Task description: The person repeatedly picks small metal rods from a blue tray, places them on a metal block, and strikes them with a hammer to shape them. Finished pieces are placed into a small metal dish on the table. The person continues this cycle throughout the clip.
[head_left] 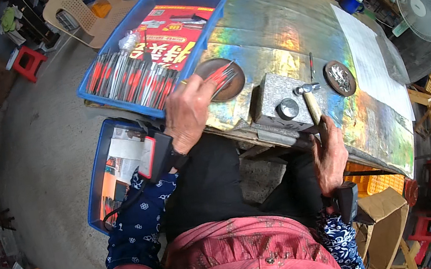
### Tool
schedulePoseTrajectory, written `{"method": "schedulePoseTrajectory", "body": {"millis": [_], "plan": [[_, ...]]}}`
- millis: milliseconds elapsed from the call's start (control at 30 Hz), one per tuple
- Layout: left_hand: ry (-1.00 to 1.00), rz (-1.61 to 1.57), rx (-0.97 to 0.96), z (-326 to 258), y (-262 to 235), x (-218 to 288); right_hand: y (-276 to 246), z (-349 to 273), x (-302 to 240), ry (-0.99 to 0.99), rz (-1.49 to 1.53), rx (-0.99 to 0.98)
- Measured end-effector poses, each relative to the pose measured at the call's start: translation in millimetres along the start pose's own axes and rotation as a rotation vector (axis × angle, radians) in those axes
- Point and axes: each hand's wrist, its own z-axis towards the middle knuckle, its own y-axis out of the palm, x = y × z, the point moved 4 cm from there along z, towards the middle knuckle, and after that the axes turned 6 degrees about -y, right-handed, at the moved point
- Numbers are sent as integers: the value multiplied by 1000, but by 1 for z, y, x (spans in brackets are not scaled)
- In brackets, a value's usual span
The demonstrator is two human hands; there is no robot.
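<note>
My left hand (189,110) reaches over the round brown dish (209,68). Its fingers are closed at a bunch of slim red-and-silver rods (225,76); how many of them it grips cannot be made out. The small hammer (310,102) is in my right hand (330,153), which grips the lower end of its pale wooden handle. The hammer's metal head rests over a speckled grey block (274,94) at the table's near edge. A small round metal piece (287,108) sits on that block.
Rows of similar rods fill the near part of a blue tray (166,108), left of the dish. A second brown dish (340,78) with small silvery pieces lies right of the block. Below left stands another blue bin (94,210). A fan (418,6) stands far right.
</note>
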Motion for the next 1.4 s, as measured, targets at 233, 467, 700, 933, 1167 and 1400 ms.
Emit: {"method": "schedulePoseTrajectory", "body": {"millis": [233, 467, 700, 933, 1167, 1400], "plan": [[-228, 131, -59, 24, -39, -73, -1, 0, -1, 19, -8, -17], [-301, 181, -105, 28, -43, -108, -1, 0, -1, 36, -14, -29], [-265, 235, -161, 31, -44, -118, -1, 0, -1, 59, -6, -22], [-249, 253, -87, 25, -31, -126, -3, 1, -3, 68, 16, -33], [-308, 190, -24, 16, -34, -141, -10, 1, 2, 44, 52, -13], [-350, 314, -121, 13, -35, -149, -25, 2, 28, 117, 111, 5]]}}
